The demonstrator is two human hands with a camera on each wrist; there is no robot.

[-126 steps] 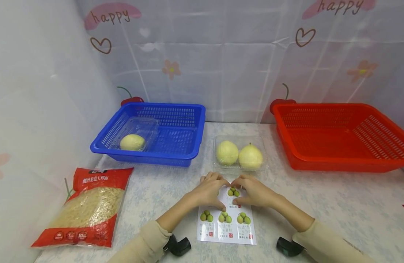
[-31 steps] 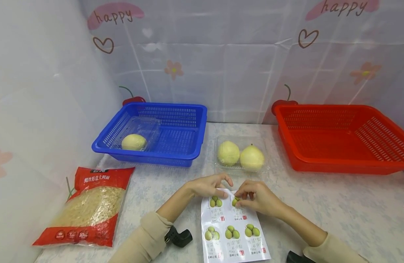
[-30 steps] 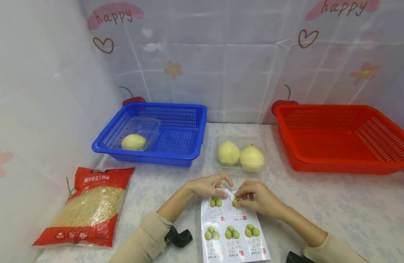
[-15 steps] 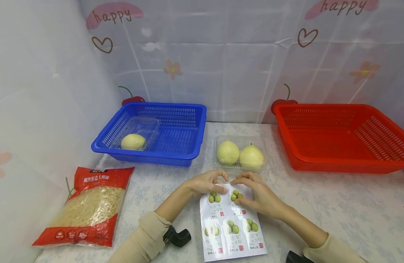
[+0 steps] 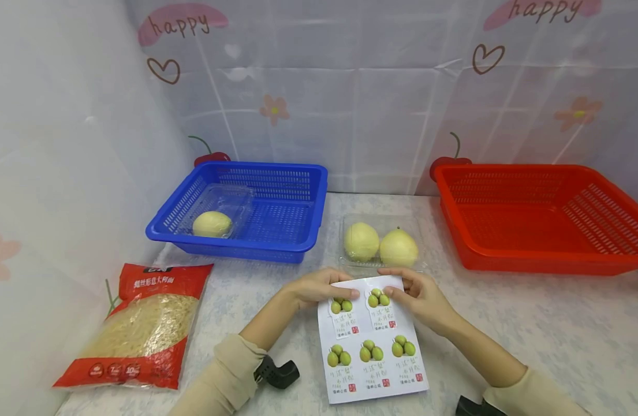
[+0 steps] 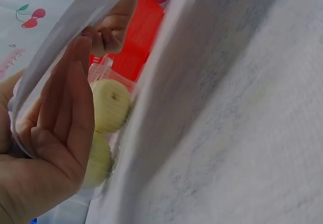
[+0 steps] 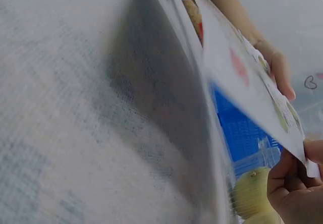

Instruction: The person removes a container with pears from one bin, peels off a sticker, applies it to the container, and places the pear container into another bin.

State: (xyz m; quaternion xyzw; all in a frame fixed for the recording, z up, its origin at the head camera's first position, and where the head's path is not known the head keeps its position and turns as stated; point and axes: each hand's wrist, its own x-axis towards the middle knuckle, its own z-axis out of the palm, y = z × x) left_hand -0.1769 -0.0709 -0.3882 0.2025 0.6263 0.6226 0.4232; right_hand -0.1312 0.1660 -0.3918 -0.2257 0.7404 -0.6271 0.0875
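Note:
A white sheet of pear-print stickers (image 5: 370,370) is held up off the table, its far edge raised in the right wrist view. My left hand (image 5: 320,287) pinches its upper left, thumb on the printed face and fingers behind, as the left wrist view shows. At the upper right corner my right hand (image 5: 425,299) pinches it the same way, thumb beside a pear sticker (image 5: 379,298). The upper left sticker (image 5: 342,320) sits slightly askew, its edge visible. Just beyond the hands lies a clear plastic box (image 5: 421,264) with two pale yellow-green pears (image 5: 361,241) inside.
A blue basket (image 5: 235,249) at the back left holds a clear box with one pear (image 5: 212,224). A red basket (image 5: 547,263) stands at the back right. On the left lies a red bag of pasta (image 5: 142,329). A printed curtain (image 5: 339,115) closes off the back.
The sheet, flat on the table at first, has been lifted and tilted toward me. My right fingers, earlier picking at the upper right sticker, now grip the sheet's corner.

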